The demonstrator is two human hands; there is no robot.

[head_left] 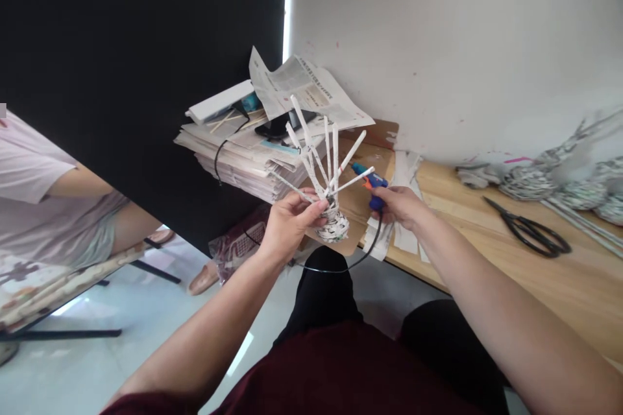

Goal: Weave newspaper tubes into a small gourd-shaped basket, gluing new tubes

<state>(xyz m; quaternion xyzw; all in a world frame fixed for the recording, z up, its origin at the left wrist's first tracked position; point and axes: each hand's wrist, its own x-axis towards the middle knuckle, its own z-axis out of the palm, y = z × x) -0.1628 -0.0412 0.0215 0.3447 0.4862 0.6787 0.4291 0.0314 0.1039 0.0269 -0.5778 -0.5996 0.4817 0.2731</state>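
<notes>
My left hand (292, 220) pinches the neck of a small woven newspaper basket (333, 225), whose rounded body hangs below the fingers. Several rolled paper strips (335, 149) fan upward and outward from its neck. To the right, my right hand (396, 202) is wrapped around a blue glue gun (378, 189) with an orange trigger. Its teal nozzle points left toward the paper strips; whether it touches one I cannot tell. A dark cord (372, 249) loops down from the glue gun's handle and runs left beneath the basket.
A newspaper stack (233, 165) bears a phone (272, 127) and a white box (220, 101). Black scissors (528, 227) lie on the wooden table (452, 233), near woven paper pieces (528, 181). Paper strips (406, 240) lie by the table's front edge. Another person (53, 188) sits at left beyond a black panel (146, 45).
</notes>
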